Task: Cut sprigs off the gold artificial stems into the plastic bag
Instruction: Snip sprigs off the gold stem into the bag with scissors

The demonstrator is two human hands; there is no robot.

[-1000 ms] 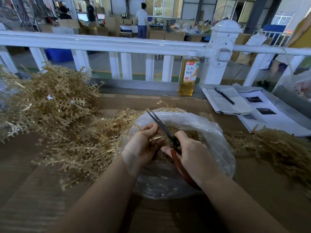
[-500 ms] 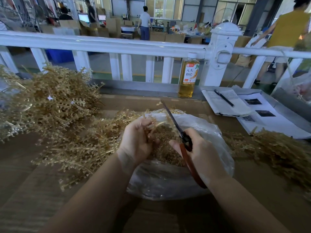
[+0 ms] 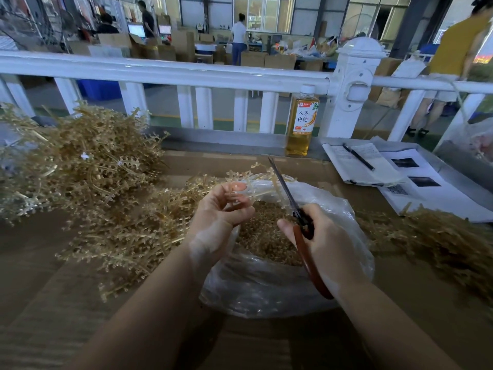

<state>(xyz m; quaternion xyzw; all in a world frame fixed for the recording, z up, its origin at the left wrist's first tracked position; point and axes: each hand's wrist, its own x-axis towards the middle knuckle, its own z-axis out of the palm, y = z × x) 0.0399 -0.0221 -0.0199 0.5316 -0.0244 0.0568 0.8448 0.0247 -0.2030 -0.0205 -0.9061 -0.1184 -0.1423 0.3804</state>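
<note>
A clear plastic bag (image 3: 269, 287) lies open on the brown table, partly filled with small gold sprigs (image 3: 266, 236). Over its left rim my left hand (image 3: 221, 217) pinches a gold stem (image 3: 262, 184) that arches across the bag's far edge. My right hand (image 3: 328, 244) grips red-handled scissors (image 3: 298, 217), blades closed and pointing up and away, just right of the stem. A big heap of gold stems (image 3: 80, 166) fills the left of the table, and a flatter spread (image 3: 138, 236) lies beside my left forearm.
More gold pieces (image 3: 440, 241) are piled at the right. A bottle of amber drink (image 3: 302, 121) stands by the white railing (image 3: 186, 73). Papers with a pen (image 3: 358, 157) lie at the back right. People stand beyond the railing.
Both hands rose from the bag. The scissors swung up and right, away from the left fingers. My left hand now holds a longer stem lifted over the bag's far rim.
</note>
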